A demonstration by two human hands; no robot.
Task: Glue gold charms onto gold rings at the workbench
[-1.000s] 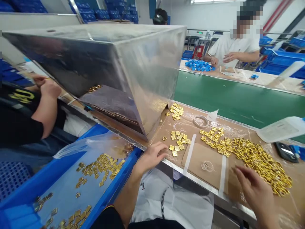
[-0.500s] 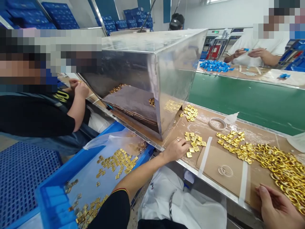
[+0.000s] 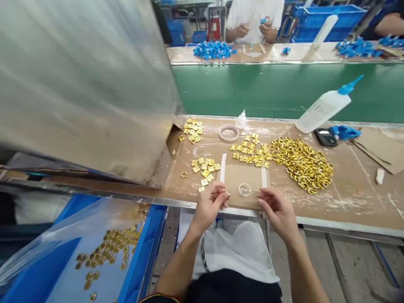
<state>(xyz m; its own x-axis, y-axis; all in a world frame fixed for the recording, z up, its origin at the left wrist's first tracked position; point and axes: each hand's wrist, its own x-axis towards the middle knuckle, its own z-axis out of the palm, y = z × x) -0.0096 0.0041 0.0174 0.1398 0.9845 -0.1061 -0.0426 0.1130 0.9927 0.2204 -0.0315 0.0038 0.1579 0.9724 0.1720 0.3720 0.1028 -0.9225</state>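
My left hand [image 3: 211, 201] is closed in a pinch at the left front of a cardboard pad [image 3: 235, 174]; whatever lies between its fingertips is too small to make out. My right hand [image 3: 277, 209] pinches a thin stick [image 3: 253, 192], which points left to a small clear round dish [image 3: 244, 194] on the pad. Just beyond my left hand lie loose square gold pieces [image 3: 205, 168]. Rows of gold rings with square tops [image 3: 249, 149] sit behind the pad, running into a heap of gold rings [image 3: 303, 164] on the right.
A large metal box [image 3: 94, 97] blocks the left side. Behind the pad are a tape roll [image 3: 229, 133] and a small white bottle [image 3: 241, 120]. A large squeeze bottle [image 3: 325, 110] leans beside the green belt [image 3: 246, 86]. A blue bin [image 3: 151, 248] stands lower left. Across, a person [image 3: 255, 21] handles blue pieces.
The view has turned right. My left hand has left the square gold pieces for the pad's front. My right hand has come from beside the ring heap to the dish, now gripping a thin stick.
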